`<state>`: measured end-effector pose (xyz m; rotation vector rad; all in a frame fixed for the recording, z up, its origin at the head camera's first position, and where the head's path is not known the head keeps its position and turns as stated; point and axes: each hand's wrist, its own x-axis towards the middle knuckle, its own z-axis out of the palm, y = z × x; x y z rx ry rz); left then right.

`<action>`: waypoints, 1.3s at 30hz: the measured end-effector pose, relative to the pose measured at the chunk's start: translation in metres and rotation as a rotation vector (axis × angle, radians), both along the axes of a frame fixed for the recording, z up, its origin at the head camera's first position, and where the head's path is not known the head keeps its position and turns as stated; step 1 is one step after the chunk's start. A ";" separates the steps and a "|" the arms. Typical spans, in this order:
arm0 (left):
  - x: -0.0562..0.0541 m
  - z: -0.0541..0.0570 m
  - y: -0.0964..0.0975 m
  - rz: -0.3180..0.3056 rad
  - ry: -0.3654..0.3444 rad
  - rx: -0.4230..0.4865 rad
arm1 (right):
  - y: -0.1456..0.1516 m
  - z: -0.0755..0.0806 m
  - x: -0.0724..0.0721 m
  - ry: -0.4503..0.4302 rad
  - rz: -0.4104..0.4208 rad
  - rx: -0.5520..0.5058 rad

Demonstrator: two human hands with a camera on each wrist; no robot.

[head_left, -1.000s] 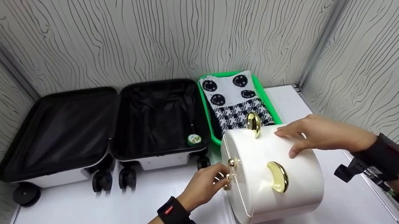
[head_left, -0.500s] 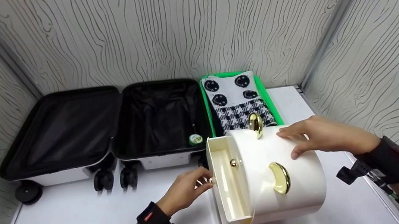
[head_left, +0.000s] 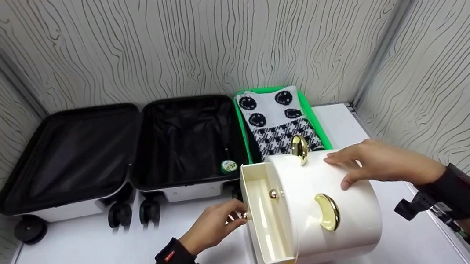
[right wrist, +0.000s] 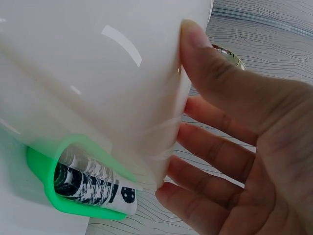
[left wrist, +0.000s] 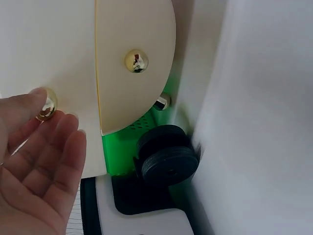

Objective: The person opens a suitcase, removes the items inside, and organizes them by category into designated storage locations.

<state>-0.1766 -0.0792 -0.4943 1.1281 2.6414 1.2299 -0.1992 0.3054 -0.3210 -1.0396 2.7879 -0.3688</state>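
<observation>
A glossy white storage box with a rounded body and gold ear-shaped pieces sits on the table at the right. Its cream-coloured drawer stands pulled out toward the left. My left hand pinches the drawer's round gold knob between thumb and fingers. A second gold knob shows on the other front panel. On the box's upper curved side rests my right hand, its fingers spread; the right wrist view shows thumb and fingertips against the white surface.
An open suitcase with black lining lies at the back left, a small round green-and-white container in its right half. Behind the box stands a green basket holding black-and-white patterned fabric. Patterned walls enclose the table.
My left hand has drawn the drawer out of the box to the left, mostly in the first half second. The right hand stays in place on the box.
</observation>
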 end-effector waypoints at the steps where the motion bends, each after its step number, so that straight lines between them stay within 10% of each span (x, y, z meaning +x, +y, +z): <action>1: -0.001 0.002 -0.001 0.003 0.004 -0.017 | 0.000 0.000 0.000 0.001 0.001 0.002; 13: -0.057 0.059 -0.020 0.054 0.199 -0.238 | 0.000 0.000 -0.001 -0.013 -0.010 0.003; 21: -0.110 0.089 -0.012 0.039 0.135 -0.532 | 0.000 0.000 -0.001 -0.007 -0.011 0.005; 39: -0.183 0.064 0.037 -0.060 0.199 -1.051 | 0.001 -0.002 0.002 0.003 -0.020 -0.004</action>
